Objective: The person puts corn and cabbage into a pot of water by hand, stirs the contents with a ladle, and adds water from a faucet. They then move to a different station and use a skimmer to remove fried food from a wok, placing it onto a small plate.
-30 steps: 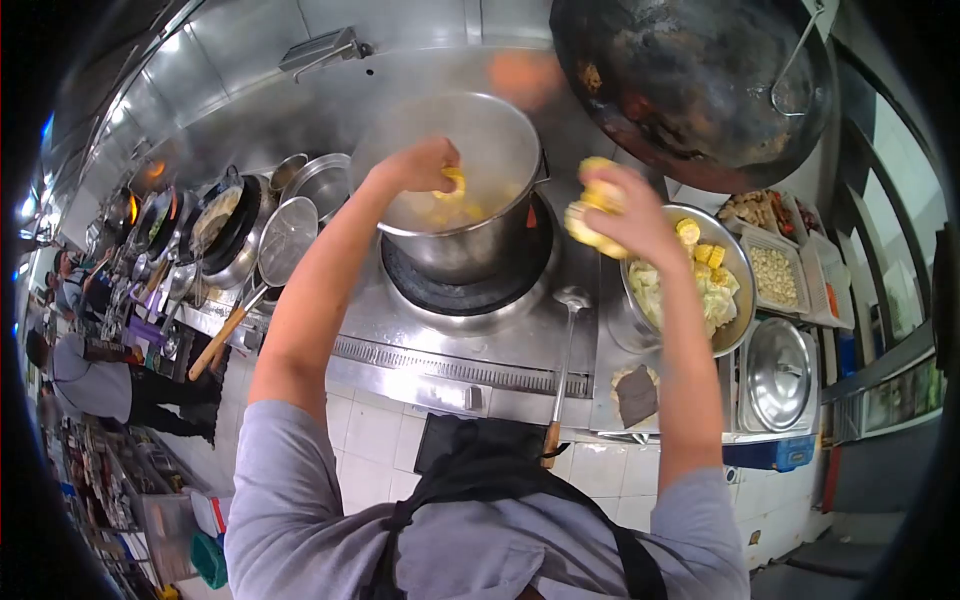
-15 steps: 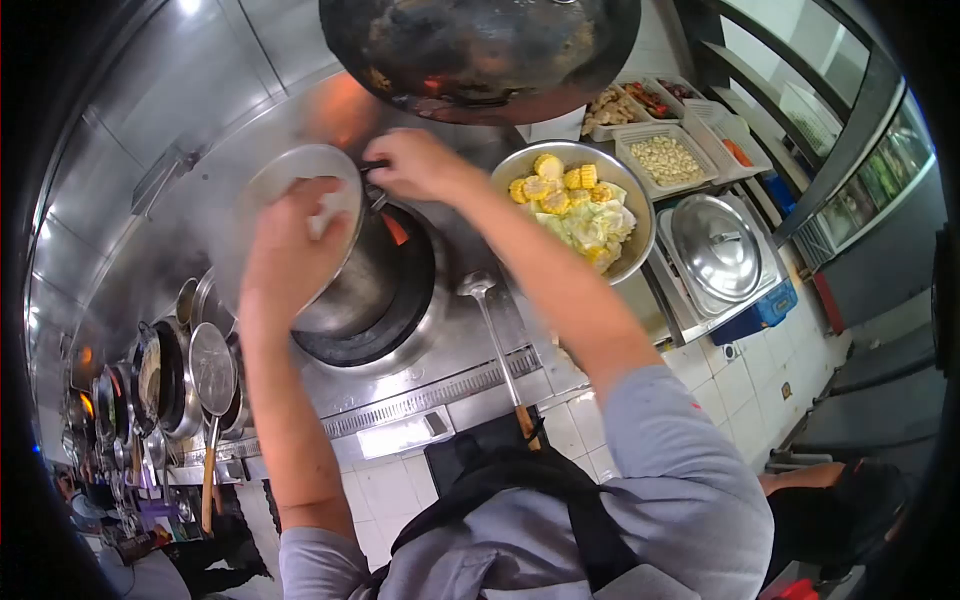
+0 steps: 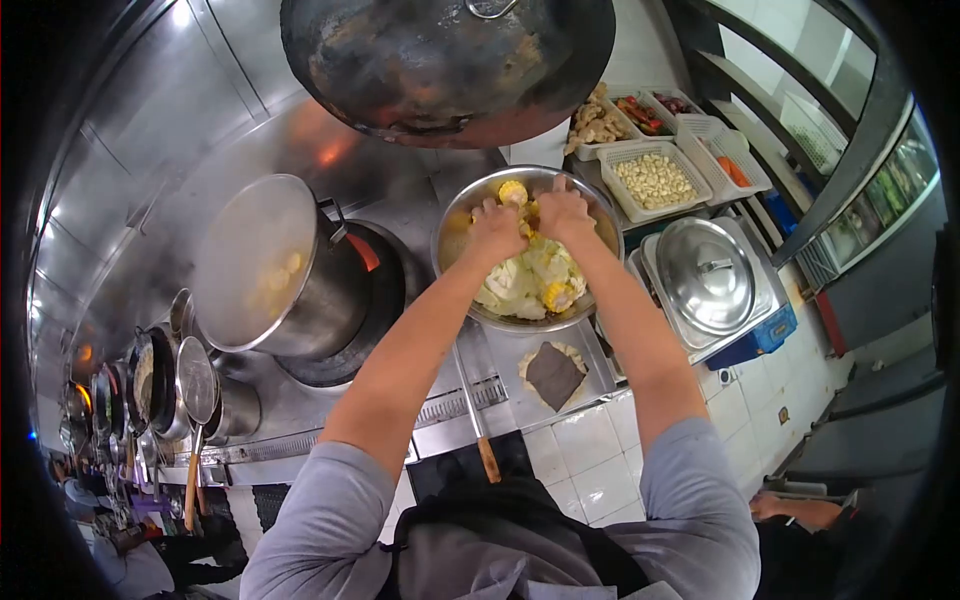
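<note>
Both my hands are down in a wide metal bowl (image 3: 606, 215) holding corn pieces (image 3: 558, 296) and cabbage (image 3: 520, 285). My left hand (image 3: 497, 232) has its fingers curled round corn at the bowl's left part. On the right, my right hand (image 3: 563, 212) is also closed over corn near the far rim; its fingertips are partly hidden. To the left stands a deep steaming pot (image 3: 335, 305) on the burner, with yellow pieces visible through the steam. A ladle (image 3: 466, 395) lies between pot and bowl, its head hidden.
A large dark wok (image 3: 450, 60) hangs above. Baskets of garlic (image 3: 655, 183), ginger (image 3: 597, 122) and peppers sit at the back right, near a steel lid (image 3: 706, 275). Pans and a strainer (image 3: 197, 380) are at left. A dark cloth (image 3: 555, 375) lies below the bowl. Other people are at both lower edges.
My hands have moved right, from the pot and its handle into the bowl. The view has shifted, and the steaming pot opening now shows uncovered by my hand.
</note>
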The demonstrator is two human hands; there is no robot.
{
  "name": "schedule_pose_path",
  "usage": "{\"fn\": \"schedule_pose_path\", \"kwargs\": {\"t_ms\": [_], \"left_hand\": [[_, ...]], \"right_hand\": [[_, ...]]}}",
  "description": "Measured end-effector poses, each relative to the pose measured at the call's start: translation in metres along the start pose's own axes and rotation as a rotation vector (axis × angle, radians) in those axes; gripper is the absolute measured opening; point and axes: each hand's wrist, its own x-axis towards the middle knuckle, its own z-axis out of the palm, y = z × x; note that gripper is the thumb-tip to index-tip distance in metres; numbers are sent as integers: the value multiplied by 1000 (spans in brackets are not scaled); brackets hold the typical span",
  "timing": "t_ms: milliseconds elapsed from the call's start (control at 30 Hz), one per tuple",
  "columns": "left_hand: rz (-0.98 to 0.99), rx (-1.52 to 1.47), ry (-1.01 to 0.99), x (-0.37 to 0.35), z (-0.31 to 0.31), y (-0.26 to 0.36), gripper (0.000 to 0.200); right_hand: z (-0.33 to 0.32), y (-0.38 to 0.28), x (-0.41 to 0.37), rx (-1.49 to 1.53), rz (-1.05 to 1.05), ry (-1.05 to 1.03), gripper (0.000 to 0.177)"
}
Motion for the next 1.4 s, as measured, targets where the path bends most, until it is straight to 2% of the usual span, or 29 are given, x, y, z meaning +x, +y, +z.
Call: {"fn": "schedule_pose_path", "kwargs": {"t_ms": [100, 133, 233, 300, 400, 433, 500, 533, 700, 833, 933, 1033, 1133, 1233, 1333, 1400], "left_hand": [[-43, 23, 11, -3, -1, 12, 70], [-48, 17, 7, -3, -3, 12, 72], [178, 67, 33, 13, 15, -13, 73], [171, -83, 147, 17, 14, -28, 70], [106, -182, 232, 17, 11, -45, 66], [76, -194, 243, 15, 11, -50, 65], [-44, -195, 131, 3, 9, -39, 63], [-103, -196, 76, 0, 8, -33, 63], [-104, -177, 107, 5, 13, -39, 62], [-157, -252, 48, 9, 10, -49, 57], [-82, -207, 7, 5, 6, -47, 54], [-98, -127, 41, 7, 16, -43, 56], [-73, -27, -2, 5, 17, -36, 56], [-209, -176, 78, 3, 11, -38, 58], [-213, -358, 109, 7, 7, -44, 61], [-178, -280, 61, 9, 9, -43, 61]], "right_hand": [[18, -2, 8, 36, 9, 129, 54], [23, 0, 13, 58, 3, 117, 54], [35, 5, 20, 133, -82, 103, 51], [32, 17, 25, 192, -216, 149, 46], [28, 14, 29, 291, -124, 191, 48], [33, 9, 30, 275, -128, 215, 50], [39, -1, 33, 240, -135, 269, 54], [38, -3, 35, 269, -128, 239, 55], [31, -5, 50, 495, -67, 21, 66], [32, 2, 64, 570, -190, -176, 69], [38, 3, 63, 627, -195, -20, 67], [17, -1, 59, 415, -125, -283, 71], [24, 4, 68, 524, -169, -387, 72], [38, 12, 64, 902, -29, -308, 66], [52, 10, 68, 1159, -18, -325, 58], [53, 9, 69, 1181, -80, -318, 57]]}}
